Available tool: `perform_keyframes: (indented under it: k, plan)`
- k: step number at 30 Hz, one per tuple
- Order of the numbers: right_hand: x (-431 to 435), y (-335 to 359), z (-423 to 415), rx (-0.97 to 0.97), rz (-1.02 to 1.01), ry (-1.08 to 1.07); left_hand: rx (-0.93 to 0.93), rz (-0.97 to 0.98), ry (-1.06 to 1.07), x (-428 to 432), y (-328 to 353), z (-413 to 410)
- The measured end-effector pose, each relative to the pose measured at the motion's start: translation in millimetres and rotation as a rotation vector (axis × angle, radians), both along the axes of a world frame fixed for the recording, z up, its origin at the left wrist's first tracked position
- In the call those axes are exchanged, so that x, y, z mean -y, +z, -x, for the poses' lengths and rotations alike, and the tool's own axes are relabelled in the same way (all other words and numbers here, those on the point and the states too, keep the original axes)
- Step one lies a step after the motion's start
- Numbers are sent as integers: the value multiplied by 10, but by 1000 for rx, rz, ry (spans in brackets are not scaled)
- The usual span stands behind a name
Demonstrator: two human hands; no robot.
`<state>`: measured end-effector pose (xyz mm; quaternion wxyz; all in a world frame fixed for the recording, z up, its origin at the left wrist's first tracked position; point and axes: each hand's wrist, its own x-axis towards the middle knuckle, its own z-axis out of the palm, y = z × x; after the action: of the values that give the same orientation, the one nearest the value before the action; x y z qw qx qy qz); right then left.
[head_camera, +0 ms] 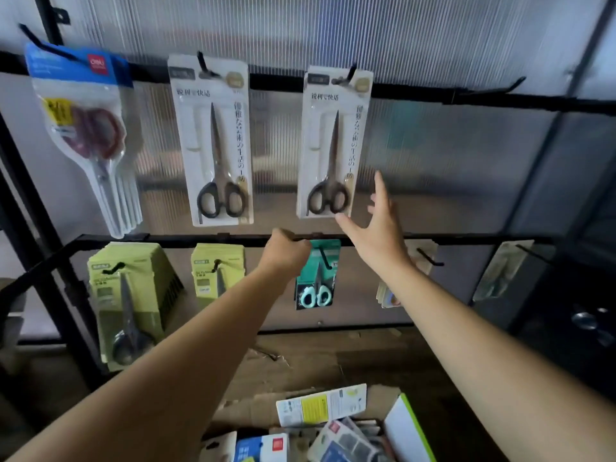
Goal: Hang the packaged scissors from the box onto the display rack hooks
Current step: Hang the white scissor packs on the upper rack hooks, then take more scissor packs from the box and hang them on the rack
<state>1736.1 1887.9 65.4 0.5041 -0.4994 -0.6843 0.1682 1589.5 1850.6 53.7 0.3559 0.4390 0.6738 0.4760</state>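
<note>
- cardboard box (253, 378) sits lowest and closest, flaps open, with a loose heap of scissor packs (320, 406) inside waiting to be hung.
- left hand (285, 253) reaches to the lower rail (166, 240). its fingers (283, 233) are curled tight at the top left corner of the teal pack (318, 278), which hangs on a hook there. whether they pinch that pack or the rail itself, i cannot tell.
- right hand (380, 225) is raised with fingers (380, 188) spread and straight, holding nothing. the thumb touches the bottom right corner of a white pack (333, 141) hanging from the upper rail (433, 93).
- already on hooks: a second white pack (216, 141), a bunch of blue-topped packs (86, 121) far left, two stacks of green packs (130, 295) on the lower rail, and more packs at lower right, too blurred to name.
- judgement: the job is partway through. one hook (513, 85) on the upper rail, right of the white packs, is bare, and the box holds several packs, so more trips to the box remain.
</note>
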Motion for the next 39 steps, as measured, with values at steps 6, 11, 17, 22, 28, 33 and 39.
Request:
perform_keyframes:
  k: [6, 11, 17, 22, 28, 33, 39]
  plan:
    - [397, -685, -69, 374, 218, -90, -588, 22, -136, 327, -447, -53]
    - [776, -1309, -127, 642, 328, -16, -947, 32, -318, 763, -983, -64]
    - [1172, -1775, -345, 812, 331, 127, -1217, 25, -506, 1190, -1508, -14]
    - [1195, -1964, -523, 904, 364, 281, -1369, 29, -589, 1241, -1719, 31]
    - [1231, -2176, -555, 1204, 306, 274, -1392, 39, -612, 1250, -1868, 89]
    - [1154, -2237, -518, 1163, 308, 167, -1347, 63, -609, 1216, -1909, 112]
    - [1175, -2318, -554, 1195, 221, 194, -1338, 108, -633, 1228, -1960, 136]
